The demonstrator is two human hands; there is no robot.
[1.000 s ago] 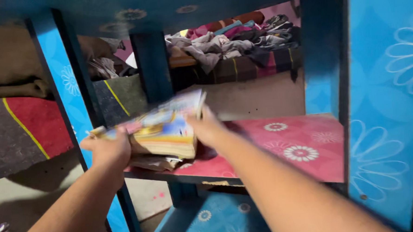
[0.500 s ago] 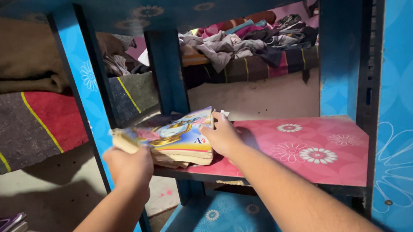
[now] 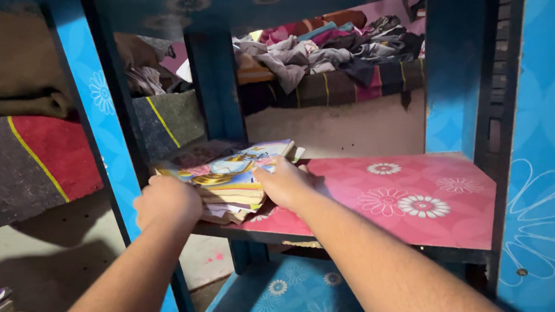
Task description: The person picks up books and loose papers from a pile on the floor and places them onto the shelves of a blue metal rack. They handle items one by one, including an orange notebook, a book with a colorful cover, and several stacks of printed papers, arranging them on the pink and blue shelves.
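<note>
A stack of worn notebooks [image 3: 228, 177] with a colourful top cover lies at the left end of a pink flowered shelf [image 3: 410, 194]. My left hand [image 3: 166, 201] grips the stack's near left corner, fingers curled around it. On the right side, my right hand [image 3: 283, 182] presses against the stack with the thumb on the top cover. Both forearms reach in from the bottom of the view.
The shelf sits inside a blue rack with flower patterns; a blue upright [image 3: 110, 119] stands at the left and a wide blue panel [image 3: 539, 138] at the right. Behind, a bed [image 3: 330, 85] heaped with clothes. Folded blankets [image 3: 27, 142] lie to the left.
The stack was held tilted above the shelf; it now lies lower and flatter on the shelf's left end. Both hands have stayed on it.
</note>
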